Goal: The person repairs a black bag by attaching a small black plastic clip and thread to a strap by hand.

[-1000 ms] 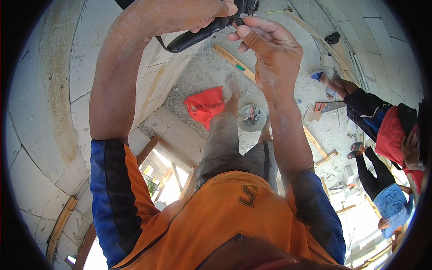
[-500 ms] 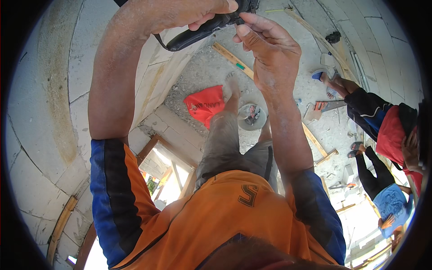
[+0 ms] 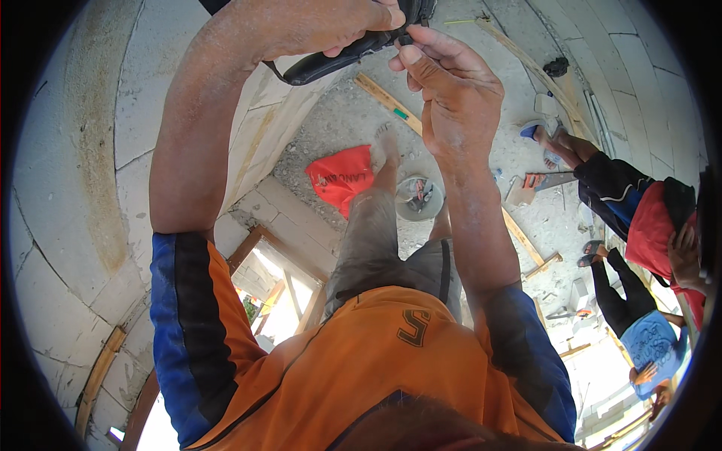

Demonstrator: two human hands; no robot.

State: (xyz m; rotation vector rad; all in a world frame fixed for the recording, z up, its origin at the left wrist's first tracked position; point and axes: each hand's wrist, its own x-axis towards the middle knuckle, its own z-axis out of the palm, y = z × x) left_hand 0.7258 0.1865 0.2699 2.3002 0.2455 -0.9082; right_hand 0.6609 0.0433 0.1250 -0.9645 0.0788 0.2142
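Up at the top edge I hold a black padded item (image 3: 323, 68) with a thin looped strap, like a small bag; its upper part is cut off by the frame. My left hand (image 3: 323, 26) is closed over its top side, thumb pressed against it. From the other side, my right hand (image 3: 459, 94) pinches a small black piece at the item's right end between thumb and forefinger. What that small piece is, I cannot make out. The remaining right fingers are curled.
Below lie a red cloth or bag (image 3: 338, 179), a bucket (image 3: 407, 213) holding tools, a wooden strip with a green vial (image 3: 387, 101) and a handsaw (image 3: 553, 180). Pale block walls (image 3: 75, 248) rise around. At right are two people, one in red (image 3: 654, 225), one in blue (image 3: 650, 342).
My left hand and the black item have shifted slightly to the right. My right hand keeps its pinch in nearly the same place.
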